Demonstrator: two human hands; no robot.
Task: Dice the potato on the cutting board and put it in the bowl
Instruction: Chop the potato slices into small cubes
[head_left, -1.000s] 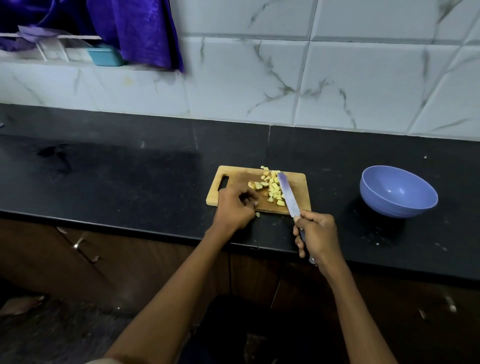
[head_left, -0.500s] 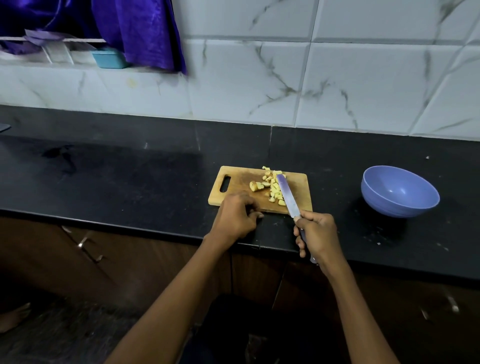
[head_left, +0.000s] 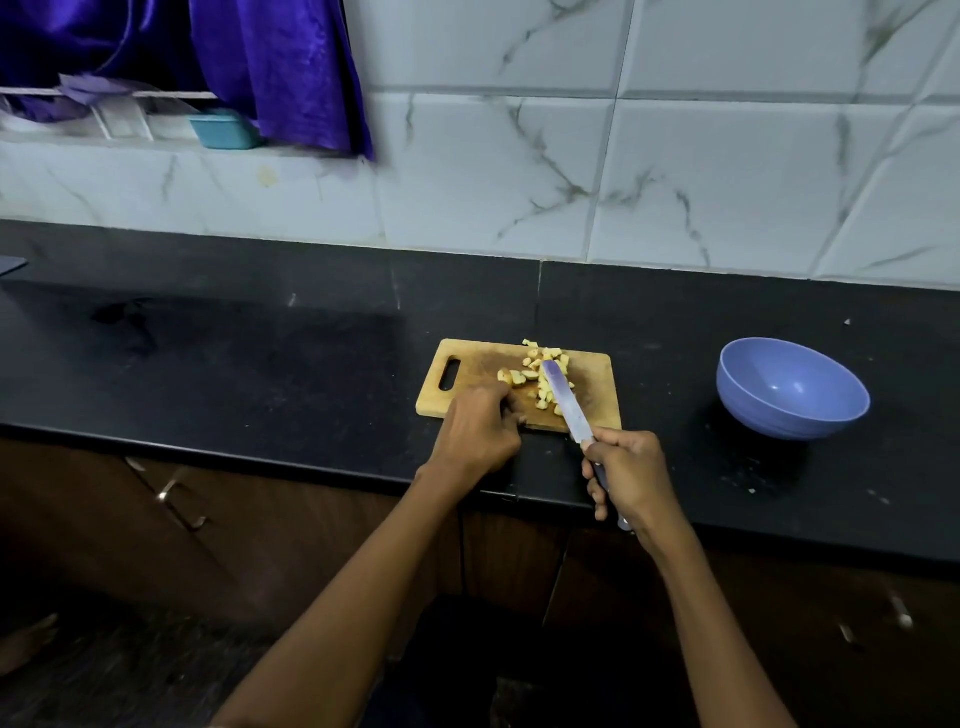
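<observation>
Your left hand sits curled on the near edge of the wooden cutting board, knuckles up; its fingertips are tucked under, so you cannot tell whether they pinch anything. The diced potato lies just beyond and to the right of those fingers, the nearest pieces almost touching them. Your right hand is wrapped tight round the handle of the knife, whose blade slants up and left across the board, its tip resting among the pieces. The potato shows as a loose scatter of small pale-yellow cubes and slivers, some with brownish edges, spread from the board's middle to its far edge. The blue bowl stands well apart to the right on the black counter, with no potato visible in it
</observation>
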